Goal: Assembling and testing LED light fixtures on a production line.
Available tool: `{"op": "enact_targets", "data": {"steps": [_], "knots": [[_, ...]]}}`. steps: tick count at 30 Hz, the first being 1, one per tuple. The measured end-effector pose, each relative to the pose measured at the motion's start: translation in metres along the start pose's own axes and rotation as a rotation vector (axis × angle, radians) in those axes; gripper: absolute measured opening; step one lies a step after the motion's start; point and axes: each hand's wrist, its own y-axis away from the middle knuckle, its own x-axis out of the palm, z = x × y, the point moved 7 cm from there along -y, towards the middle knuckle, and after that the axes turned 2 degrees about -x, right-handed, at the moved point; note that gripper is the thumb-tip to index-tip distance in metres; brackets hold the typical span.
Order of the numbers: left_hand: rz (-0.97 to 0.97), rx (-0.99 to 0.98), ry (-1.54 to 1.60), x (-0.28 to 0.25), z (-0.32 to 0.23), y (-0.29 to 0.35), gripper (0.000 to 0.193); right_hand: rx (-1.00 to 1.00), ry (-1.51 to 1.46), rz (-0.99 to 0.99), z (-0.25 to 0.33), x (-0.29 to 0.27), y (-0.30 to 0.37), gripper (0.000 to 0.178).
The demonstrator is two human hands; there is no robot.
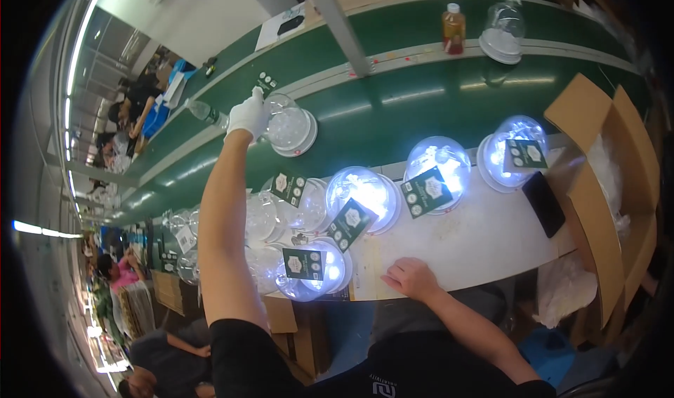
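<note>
My left hand, in a white glove, reaches far across the green conveyor belt. Its fingers are closed at the top of an unlit clear dome lamp with a white round base; the exact grip is partly hidden. A dark green tag shows just beyond the fingertips. My right hand is bare and rests near the front edge of the white worktable, fingers curled with nothing visible in them. Between my arms stand several lit dome lamps with green tags hanging from them.
More clear domes crowd beside my left forearm. An open cardboard box stands at right, near a black phone. Beyond the belt are a drink bottle and another dome. Other people sit at far left.
</note>
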Motion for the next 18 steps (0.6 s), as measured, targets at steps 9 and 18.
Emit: {"op": "enact_targets", "data": {"steps": [9,18], "knots": [[-0.38,0.104,0.236,-0.236,-0.065,0.122,0.035,0.119,-0.13,0.014,-0.006,-0.004,0.024,0.029],[-0.374,0.385,0.702,-0.336,-0.196,0.339,0.011,0.19,-1.145,-0.435,0.067,-0.137,0.054,0.103]]}}
